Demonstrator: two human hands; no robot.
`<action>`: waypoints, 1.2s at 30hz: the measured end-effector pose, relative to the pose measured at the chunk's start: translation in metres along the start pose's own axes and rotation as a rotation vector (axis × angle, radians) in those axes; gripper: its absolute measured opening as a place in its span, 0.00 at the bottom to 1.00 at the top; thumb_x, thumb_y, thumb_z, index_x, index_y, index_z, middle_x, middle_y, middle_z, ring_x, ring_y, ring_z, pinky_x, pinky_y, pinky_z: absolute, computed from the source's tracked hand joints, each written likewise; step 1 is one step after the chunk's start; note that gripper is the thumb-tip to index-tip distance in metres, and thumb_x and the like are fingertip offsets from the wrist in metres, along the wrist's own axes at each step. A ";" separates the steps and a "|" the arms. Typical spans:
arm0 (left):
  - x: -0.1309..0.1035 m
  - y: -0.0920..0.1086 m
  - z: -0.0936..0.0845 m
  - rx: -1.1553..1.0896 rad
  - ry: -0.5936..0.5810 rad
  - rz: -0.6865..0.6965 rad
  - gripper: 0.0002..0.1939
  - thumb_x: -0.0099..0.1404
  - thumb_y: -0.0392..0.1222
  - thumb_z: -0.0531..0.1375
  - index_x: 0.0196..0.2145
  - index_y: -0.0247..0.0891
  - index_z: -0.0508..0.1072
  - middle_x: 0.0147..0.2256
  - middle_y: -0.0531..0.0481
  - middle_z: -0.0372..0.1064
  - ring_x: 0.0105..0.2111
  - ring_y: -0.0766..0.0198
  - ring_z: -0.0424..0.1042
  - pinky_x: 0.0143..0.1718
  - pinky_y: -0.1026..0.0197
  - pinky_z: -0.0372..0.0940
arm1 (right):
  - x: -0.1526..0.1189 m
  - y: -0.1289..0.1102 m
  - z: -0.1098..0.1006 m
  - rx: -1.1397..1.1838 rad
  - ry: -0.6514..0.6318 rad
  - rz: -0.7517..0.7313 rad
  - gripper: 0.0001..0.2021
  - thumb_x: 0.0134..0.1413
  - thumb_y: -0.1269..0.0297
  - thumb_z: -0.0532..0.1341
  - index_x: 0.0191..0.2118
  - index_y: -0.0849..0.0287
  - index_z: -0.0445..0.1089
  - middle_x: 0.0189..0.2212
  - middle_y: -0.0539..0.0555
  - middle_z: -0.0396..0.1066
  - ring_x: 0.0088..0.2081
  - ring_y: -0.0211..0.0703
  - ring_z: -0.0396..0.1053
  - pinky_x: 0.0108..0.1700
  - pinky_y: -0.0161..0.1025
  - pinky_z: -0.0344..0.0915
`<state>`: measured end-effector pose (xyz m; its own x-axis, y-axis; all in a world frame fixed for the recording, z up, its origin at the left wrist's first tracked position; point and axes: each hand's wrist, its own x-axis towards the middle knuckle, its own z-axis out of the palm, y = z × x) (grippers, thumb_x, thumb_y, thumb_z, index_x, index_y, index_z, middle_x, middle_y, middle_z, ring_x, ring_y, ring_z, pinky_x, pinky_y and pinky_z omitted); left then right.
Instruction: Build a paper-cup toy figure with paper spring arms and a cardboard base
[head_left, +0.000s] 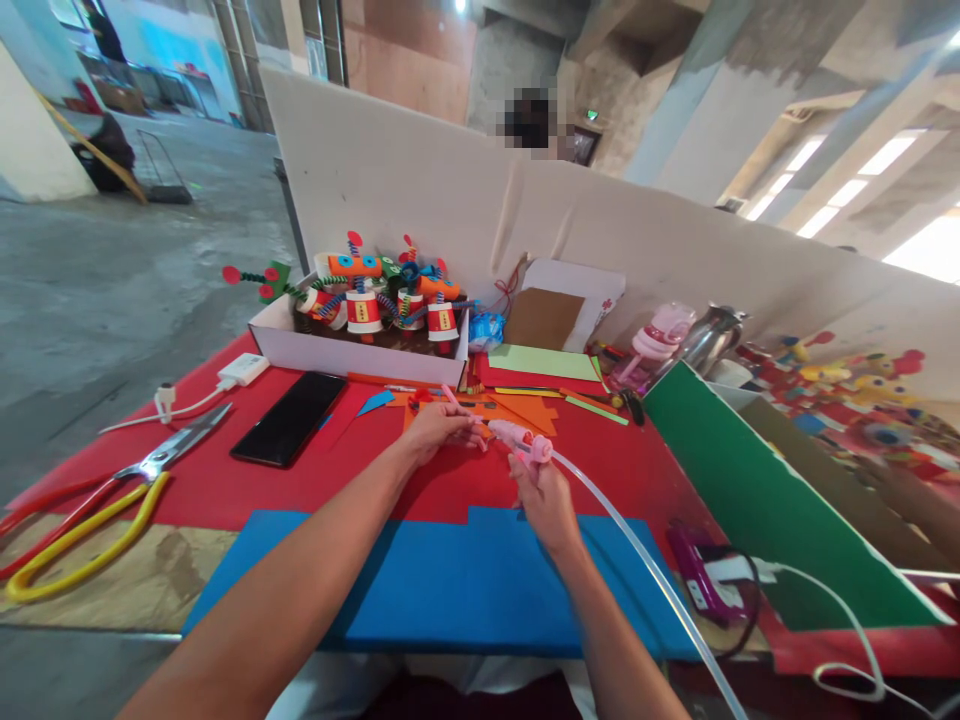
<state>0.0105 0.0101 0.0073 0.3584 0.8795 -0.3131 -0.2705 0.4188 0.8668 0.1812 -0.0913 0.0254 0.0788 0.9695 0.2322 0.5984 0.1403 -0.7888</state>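
My right hand (541, 492) is closed around the handle of a pink hot glue gun (517, 436), its nozzle pointing left. A long clear glue stick (637, 550) runs out of its back toward the lower right. Just left of the nozzle, my left hand (439, 427) pinches a thin pink piece (451, 396); its exact kind is too small to tell. Orange paper pieces (517, 408) lie on the red sheet beyond my hands. Under my forearms is a blue sheet (442, 585).
A white box (352, 358) holds several paper-cup figures (364, 312). On the left lie a black phone (289, 418), large scissors (154, 465) and a white charger (244, 370). A green-sided box (780, 510) and a purple power bank (705, 575) stand right. A white partition (420, 190) rises behind.
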 end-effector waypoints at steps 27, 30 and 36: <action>-0.003 -0.005 -0.001 -0.052 0.004 0.027 0.02 0.59 0.30 0.63 0.32 0.29 0.75 0.24 0.44 0.76 0.22 0.65 0.75 0.27 0.65 0.72 | 0.059 0.043 -0.091 -0.828 -0.052 0.671 0.31 0.61 0.45 0.45 0.40 0.68 0.75 0.43 0.74 0.74 0.48 0.60 0.72 0.46 0.47 0.64; -0.003 -0.004 0.001 -0.064 0.028 0.037 0.02 0.58 0.31 0.64 0.31 0.29 0.75 0.23 0.46 0.75 0.20 0.66 0.74 0.25 0.66 0.71 | 0.060 0.027 -0.086 -0.769 0.032 0.603 0.26 0.57 0.43 0.51 0.33 0.62 0.76 0.32 0.67 0.77 0.42 0.56 0.74 0.41 0.44 0.65; -0.003 -0.003 0.003 -0.082 0.077 0.052 0.02 0.56 0.31 0.64 0.30 0.30 0.74 0.22 0.48 0.74 0.18 0.70 0.71 0.19 0.70 0.67 | 0.072 0.006 0.014 0.385 -0.039 0.318 0.17 0.50 0.46 0.59 0.31 0.57 0.70 0.26 0.51 0.73 0.24 0.37 0.67 0.27 0.34 0.63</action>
<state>0.0131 0.0056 0.0064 0.2729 0.9139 -0.3006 -0.3598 0.3867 0.8491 0.1796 -0.0179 0.0298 0.1749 0.9821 -0.0697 0.2109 -0.1065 -0.9717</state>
